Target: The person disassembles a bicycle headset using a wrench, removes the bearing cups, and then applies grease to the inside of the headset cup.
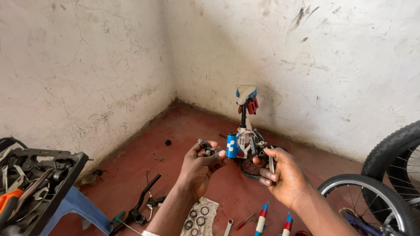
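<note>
Left hand (199,165): closed around a small dark metal part (205,147), thumb and fingers pinching it just left of the blue tube.
Toolbox (37,183): black open case at far left on a blue stool (74,207), crowded with pliers and other tools; an orange handle shows at its near edge.
Brake lever (142,203): black, lying on the red floor (131,144) with its cable parts beside it, left of the left forearm.
Cloth (210,205): pale rag on the floor below the left wrist, carrying several black rubber rings (198,218).
Blue tube (231,145): short cylinder of the small bicycle frame (247,144), directly in front of both hands, between them; a white and blue saddle (246,92) stands above it on a black post.
Right hand (284,175): closed on a slim silver spanner (271,161), fingers wrapped about its shaft, its head up at the frame's fittings.
Screwdrivers (262,218): two with red, white and blue handles on the floor under the right wrist, near a thin red one.
Wheels (372,201): spoked bicycle wheels with black tyres at the right edge.
Doing it well: judged from the grips, the small part wants holding steady and square to the tube while the spanner is seated fully before any turn, so nothing slips or drops among the rings below.
</note>
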